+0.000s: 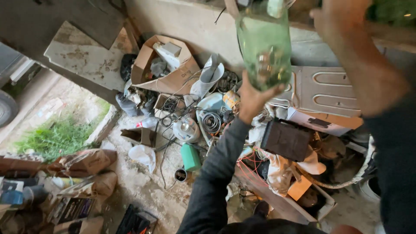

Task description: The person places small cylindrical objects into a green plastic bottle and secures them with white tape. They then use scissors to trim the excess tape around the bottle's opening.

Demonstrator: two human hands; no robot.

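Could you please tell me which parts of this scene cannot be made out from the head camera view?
- Green glass bottle: its neck is cut off by the top edge.
- Right hand: only partly in frame at the top edge, so its grip is unclear.
- Left hand: its palm is pressed under the bottle, hiding the bottle's base.
- Open cardboard box: its contents are jumbled and too small to identify.
- Black case: covers the clutter beneath it.

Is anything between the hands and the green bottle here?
Nothing visible. The left hand is already under the green bottle, cupping its lower end, and the right hand is up by its top, though that contact is cut off by the frame edge.
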